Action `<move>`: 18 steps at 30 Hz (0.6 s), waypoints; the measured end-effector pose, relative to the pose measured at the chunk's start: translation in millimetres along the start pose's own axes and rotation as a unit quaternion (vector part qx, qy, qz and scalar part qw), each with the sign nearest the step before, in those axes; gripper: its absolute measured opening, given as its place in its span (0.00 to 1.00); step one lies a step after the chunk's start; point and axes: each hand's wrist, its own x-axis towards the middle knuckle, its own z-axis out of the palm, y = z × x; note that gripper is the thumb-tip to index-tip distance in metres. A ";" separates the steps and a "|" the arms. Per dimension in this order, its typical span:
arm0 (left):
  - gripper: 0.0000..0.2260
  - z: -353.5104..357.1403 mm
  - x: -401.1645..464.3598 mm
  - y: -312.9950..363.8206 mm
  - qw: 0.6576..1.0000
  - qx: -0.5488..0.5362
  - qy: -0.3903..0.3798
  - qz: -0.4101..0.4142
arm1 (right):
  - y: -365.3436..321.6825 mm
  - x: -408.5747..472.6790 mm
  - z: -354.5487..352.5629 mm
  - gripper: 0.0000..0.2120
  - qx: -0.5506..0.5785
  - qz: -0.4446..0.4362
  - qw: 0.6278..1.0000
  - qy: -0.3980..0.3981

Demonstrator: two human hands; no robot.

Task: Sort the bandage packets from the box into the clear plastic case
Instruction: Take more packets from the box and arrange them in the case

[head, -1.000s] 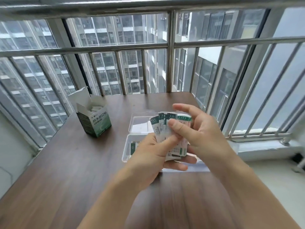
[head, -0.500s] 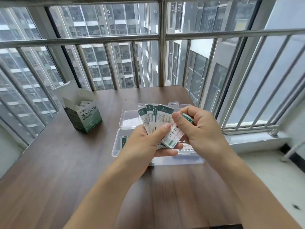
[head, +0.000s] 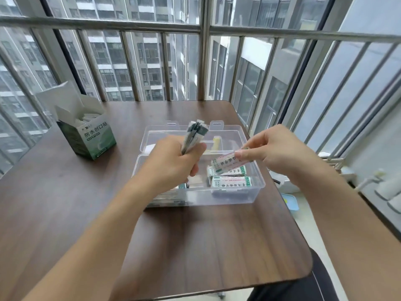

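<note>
My left hand (head: 173,164) grips a stack of bandage packets (head: 194,135), seen edge-on and held upright over the left half of the clear plastic case (head: 227,197). My right hand (head: 273,153) pinches a single white-and-green packet (head: 224,163) over the case's right half. Under it, two more packets (head: 230,181) lie in the case. More packets lie in the left part, mostly hidden by my left hand. The open green-and-white bandage box (head: 91,135) stands at the left of the table with packets showing inside.
The case's open lid (head: 191,135) lies flat behind it, towards the window rail (head: 204,61). The brown wooden table (head: 195,246) ends just right of the case, beside a railing. A blue item (head: 290,202) lies on the floor below that edge.
The hands have separated. My right hand pulled one packet out of the fanned stack and carried it right and down over the case. My left hand turned the remaining stack edge-on.
</note>
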 end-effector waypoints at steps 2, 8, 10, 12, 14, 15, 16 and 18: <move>0.20 5.8 0.0 -3.1 0.998 0.059 0.013 0.016 | 1.0 1.8 4.0 0.06 -0.012 -0.001 1.000 -0.027; 0.15 12.9 6.7 -0.4 0.997 0.054 -0.053 0.004 | -3.0 12.8 -2.1 0.05 -0.135 -0.008 0.987 -0.084; 0.15 17.0 10.9 5.2 0.995 0.064 -0.076 0.001 | -7.4 17.2 -5.4 0.05 -0.172 -0.009 0.981 -0.091; 0.15 21.3 13.6 9.1 0.995 0.068 -0.078 -0.008 | -11.7 20.3 -7.3 0.05 -0.208 -0.010 0.973 -0.103; 0.14 22.7 15.2 10.0 0.995 0.066 -0.070 -0.020 | -13.4 24.2 -10.8 0.05 -0.221 -0.018 0.969 -0.106; 0.13 22.6 15.1 9.4 0.996 0.064 -0.063 -0.025 | -13.0 25.6 -13.4 0.06 -0.222 -0.020 0.969 -0.111; 0.13 22.1 14.7 8.6 0.996 0.062 -0.054 -0.029 | -12.0 27.1 -15.6 0.05 -0.220 -0.020 0.968 -0.121; 0.13 20.5 13.0 6.9 0.997 0.065 -0.041 -0.026 | -9.7 28.2 -17.0 0.04 -0.235 -0.018 0.959 -0.155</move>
